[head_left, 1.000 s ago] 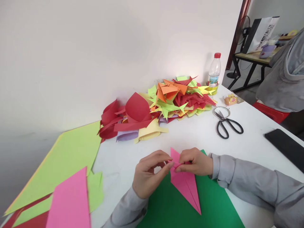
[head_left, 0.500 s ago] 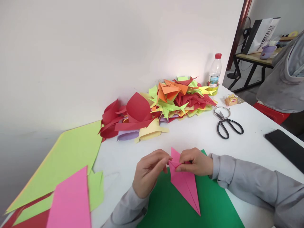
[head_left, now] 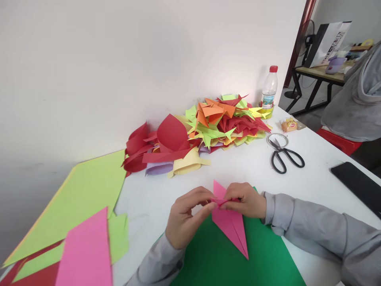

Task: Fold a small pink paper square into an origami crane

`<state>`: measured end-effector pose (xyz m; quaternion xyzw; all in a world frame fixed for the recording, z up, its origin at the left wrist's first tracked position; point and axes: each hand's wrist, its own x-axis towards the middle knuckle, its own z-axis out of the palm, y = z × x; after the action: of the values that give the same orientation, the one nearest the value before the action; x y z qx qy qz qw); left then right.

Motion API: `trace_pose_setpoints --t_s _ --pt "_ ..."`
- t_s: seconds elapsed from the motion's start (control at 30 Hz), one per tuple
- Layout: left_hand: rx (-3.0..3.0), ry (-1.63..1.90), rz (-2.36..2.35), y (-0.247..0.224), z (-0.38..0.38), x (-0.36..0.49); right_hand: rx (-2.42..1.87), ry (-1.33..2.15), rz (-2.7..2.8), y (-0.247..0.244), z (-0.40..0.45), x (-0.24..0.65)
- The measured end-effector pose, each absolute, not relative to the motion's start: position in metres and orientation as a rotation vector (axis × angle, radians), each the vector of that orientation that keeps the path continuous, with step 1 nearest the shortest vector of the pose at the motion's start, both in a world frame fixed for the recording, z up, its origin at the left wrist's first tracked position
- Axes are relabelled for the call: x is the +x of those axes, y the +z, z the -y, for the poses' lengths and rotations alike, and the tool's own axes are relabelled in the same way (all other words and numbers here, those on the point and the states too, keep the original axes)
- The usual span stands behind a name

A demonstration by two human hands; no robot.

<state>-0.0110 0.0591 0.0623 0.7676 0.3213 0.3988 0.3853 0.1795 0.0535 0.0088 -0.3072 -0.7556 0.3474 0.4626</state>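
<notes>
One folded pink paper [head_left: 230,228] slants lengthwise, long tip pointing lower-right.

You see everything through one camera worn on your head, looking forward and down across the counter [head_left: 250,167]. It sits close above your left hand [head_left: 184,218] and right hand [head_left: 250,200], which show in the lower middle, with your sleeves [head_left: 315,226] leaving by the bottom and right edges. The wall [head_left: 149,59] ahead fills the upper left and centre; at upper right your view reaches a farther table [head_left: 320,72].
</notes>
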Motion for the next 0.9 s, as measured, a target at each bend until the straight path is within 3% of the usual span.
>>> trace_pose_setpoints --t_s 0.27,0.43,0.6,0.9 --pt "1.934 1.028 -1.184 0.023 -0.07 -0.008 -1.096 0.823 1.833 0.006 -0.054 0.182" --pt "2.484 1.318 -1.276 0.016 -0.063 -0.005 -1.331 0.737 1.879 0.003 -0.056 0.182" --pt "2.981 1.034 -0.807 0.018 -0.049 0.009 -1.333 0.661 1.905 0.003 -0.057 0.183" --pt "3.115 0.838 -0.966 -0.005 -0.051 0.009 -1.235 0.416 1.926 -0.003 -0.063 0.196"
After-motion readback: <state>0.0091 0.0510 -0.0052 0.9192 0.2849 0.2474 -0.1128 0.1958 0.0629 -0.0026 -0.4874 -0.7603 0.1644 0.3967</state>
